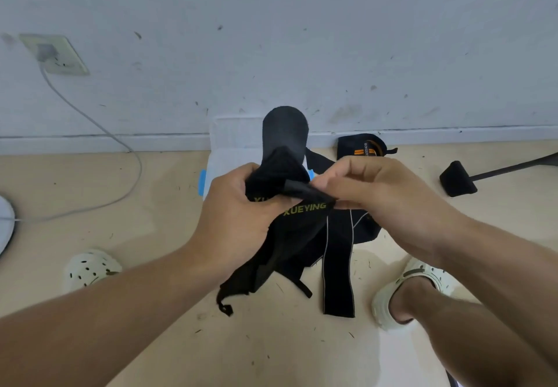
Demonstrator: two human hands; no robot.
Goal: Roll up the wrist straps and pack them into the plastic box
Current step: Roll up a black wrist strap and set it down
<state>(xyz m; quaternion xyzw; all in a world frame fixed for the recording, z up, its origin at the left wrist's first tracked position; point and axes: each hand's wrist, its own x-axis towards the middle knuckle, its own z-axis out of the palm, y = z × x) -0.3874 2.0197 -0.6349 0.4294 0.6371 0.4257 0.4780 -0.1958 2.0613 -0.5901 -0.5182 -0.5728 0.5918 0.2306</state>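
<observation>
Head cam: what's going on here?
A person holds a black wrist strap in both hands above the floor. The left hand grips the bunched end; the right hand pinches a fold beside the yellow lettering. The strap is not yet rolled, and its tail hangs down. More straps lie on the floor below. The plastic box sits by the wall behind, mostly hidden.
</observation>
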